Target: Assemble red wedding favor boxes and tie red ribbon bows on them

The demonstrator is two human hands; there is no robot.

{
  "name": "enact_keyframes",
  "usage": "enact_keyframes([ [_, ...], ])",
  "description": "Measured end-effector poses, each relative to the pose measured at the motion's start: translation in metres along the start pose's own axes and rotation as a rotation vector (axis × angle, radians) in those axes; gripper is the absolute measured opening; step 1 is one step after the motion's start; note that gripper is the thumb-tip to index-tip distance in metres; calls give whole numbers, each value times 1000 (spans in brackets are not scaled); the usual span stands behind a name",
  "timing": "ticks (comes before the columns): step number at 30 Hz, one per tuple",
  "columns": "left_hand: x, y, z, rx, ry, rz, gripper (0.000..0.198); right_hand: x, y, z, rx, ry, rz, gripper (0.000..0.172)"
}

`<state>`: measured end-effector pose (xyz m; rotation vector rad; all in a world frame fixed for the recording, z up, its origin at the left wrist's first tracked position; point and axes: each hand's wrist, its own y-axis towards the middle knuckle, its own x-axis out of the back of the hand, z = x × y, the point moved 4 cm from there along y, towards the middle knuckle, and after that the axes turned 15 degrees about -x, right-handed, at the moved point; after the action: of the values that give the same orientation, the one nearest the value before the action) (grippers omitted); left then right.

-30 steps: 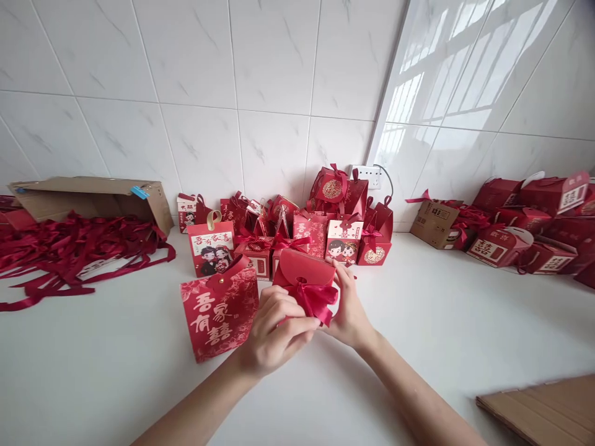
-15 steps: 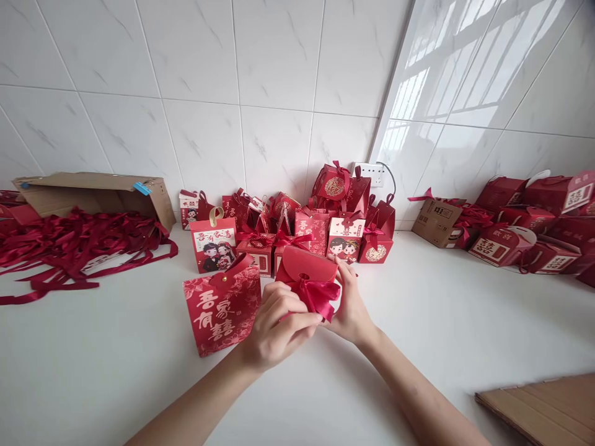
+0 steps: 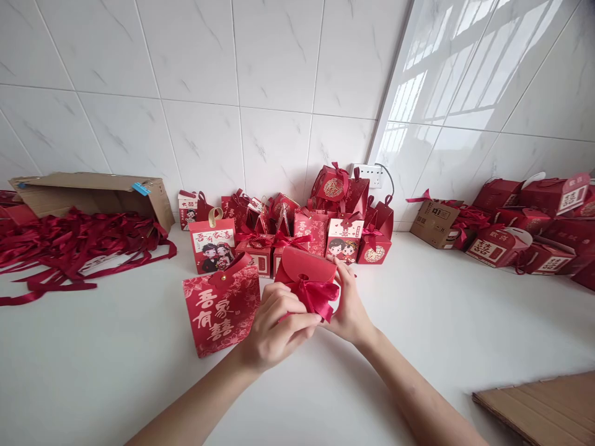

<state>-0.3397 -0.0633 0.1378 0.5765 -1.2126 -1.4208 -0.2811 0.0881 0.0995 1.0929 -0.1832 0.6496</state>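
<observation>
Left hand and right hand are wrapped around a red box mid-frame; its bow could be crushed by overgripping.

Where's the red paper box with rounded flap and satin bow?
Head view, just below centre: the red box is held between left hand and right hand, right of the red floral paper bag.

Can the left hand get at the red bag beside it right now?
Probably yes: the red bag stands beside the left hand, with nothing visible between them. That hand is on the bowed red box, though, so it would likely have to let go first.
</observation>
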Motion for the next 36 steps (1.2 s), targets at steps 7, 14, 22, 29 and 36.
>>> enact_keyframes([
  [7, 0, -1, 0, 11, -2, 4, 9, 1, 1, 2, 11, -11, -5, 100],
  [14, 0, 0, 1, 7, -13, 9, 8, 1, 2, 3, -7, -4, -5, 99],
  [22, 3, 4, 0, -4, 14, 23, 11, 2, 3, 2, -5, 17, 30, 103],
  [29, 4, 7, 2, -16, 29, 33, 14, 3, 4, 0, -9, 15, 41, 105],
  [36, 7, 9, 0, 28, 66, -2, 15, 5, 5, 2, -19, -6, 52, 106],
])
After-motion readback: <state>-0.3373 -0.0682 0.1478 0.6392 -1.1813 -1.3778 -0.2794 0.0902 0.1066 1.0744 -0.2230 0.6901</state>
